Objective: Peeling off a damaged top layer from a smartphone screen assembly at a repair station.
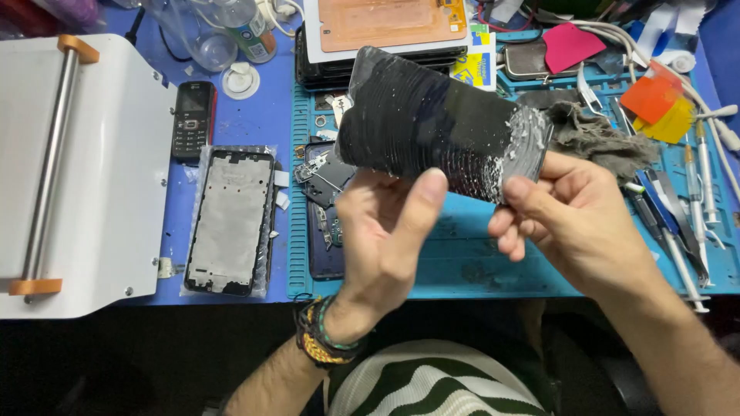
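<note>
Clearly both hands pinch a shattered black screen panel (439, 131) above the blue mat (462, 262), left hand (385, 231) under its lower edge, right hand (570, 216) at the crumbled corner, where loose shards could cut fingers or flake off

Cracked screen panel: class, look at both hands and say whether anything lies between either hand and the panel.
Nothing visible does. The left hand and the right hand both grip the cracked screen panel directly with bare fingers, above the blue work mat.
</note>
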